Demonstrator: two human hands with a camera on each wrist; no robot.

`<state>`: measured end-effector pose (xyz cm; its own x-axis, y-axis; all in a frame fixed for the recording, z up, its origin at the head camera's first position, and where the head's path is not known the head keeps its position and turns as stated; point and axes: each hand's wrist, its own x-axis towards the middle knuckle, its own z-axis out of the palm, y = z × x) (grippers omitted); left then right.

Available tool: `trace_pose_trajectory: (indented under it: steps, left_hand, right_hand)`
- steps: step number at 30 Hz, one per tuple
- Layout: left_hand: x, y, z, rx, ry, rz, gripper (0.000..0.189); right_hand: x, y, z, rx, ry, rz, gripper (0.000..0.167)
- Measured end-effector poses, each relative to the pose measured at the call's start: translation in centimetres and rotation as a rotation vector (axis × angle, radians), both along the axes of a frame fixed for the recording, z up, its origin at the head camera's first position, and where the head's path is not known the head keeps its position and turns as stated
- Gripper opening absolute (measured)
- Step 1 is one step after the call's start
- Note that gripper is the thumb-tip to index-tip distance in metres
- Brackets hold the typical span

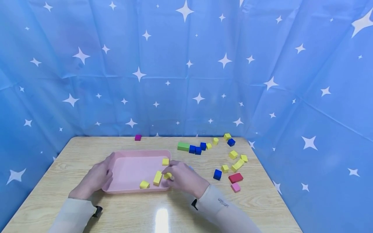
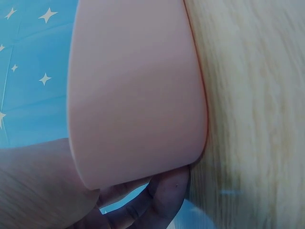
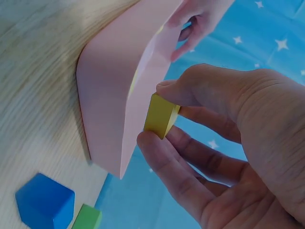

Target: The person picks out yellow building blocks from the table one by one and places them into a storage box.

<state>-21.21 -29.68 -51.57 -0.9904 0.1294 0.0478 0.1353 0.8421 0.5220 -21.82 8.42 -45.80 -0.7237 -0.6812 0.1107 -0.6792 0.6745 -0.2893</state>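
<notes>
A shallow pink tray (image 1: 137, 171) lies on the table with three yellow blocks inside, among them a long yellow block (image 1: 157, 178). My left hand (image 1: 97, 174) grips the tray's left side; in the left wrist view its fingers (image 2: 169, 191) curl around the end of the pink wall. At the tray's right side, my right hand (image 1: 186, 178) pinches a small yellow block (image 3: 161, 115) between thumb and fingertips. That block hangs at the right rim in the head view.
Right of the tray lie several yellow blocks, blue blocks such as a blue cube (image 1: 217, 174), a red block (image 1: 235, 178) and a pink block (image 1: 235, 187). A green block (image 1: 183, 146) and a magenta block (image 1: 138, 138) lie toward the back, before a star-patterned blue curtain (image 1: 186, 81).
</notes>
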Motion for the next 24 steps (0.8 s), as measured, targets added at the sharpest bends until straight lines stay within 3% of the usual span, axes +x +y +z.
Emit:
trace_pose_trajectory:
  steps: [18, 24]
  left_hand:
    - [-0.3, 0.0, 0.3, -0.012, 0.001, 0.003, 0.075]
    - [-0.3, 0.1, 0.4, -0.008, -0.007, 0.004, 0.075]
  right_hand:
    - [-0.2, -0.5, -0.6, 0.066, 0.012, -0.01, 0.033]
    - [-0.2, 0.5, -0.6, 0.019, 0.031, -0.023, 0.036]
